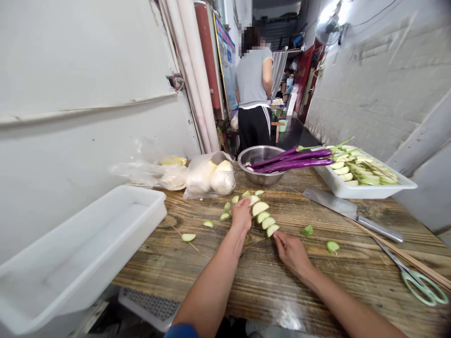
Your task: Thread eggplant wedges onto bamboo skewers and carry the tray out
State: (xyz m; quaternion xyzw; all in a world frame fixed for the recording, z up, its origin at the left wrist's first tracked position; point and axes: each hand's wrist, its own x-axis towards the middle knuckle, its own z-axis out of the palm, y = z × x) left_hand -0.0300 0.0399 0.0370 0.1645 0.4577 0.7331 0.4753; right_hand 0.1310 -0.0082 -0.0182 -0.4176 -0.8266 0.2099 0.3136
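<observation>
My left hand [241,214] is closed around the far end of a row of pale green eggplant slices [265,217] threaded on a thin skewer. At the near end of that row, my right hand [291,250] pinches the skewer, fingers pressed together. Loose slices [188,237] lie scattered on the wooden table [268,281] around both hands.
An empty white tub [81,249] sits at left. A steel bowl [260,164] holds long purple eggplants [296,162]. A white tray [359,188] carries skewered slices. A cleaver [348,212], bamboo skewers [405,256] and green scissors [419,281] lie at right. A person [254,94] stands beyond.
</observation>
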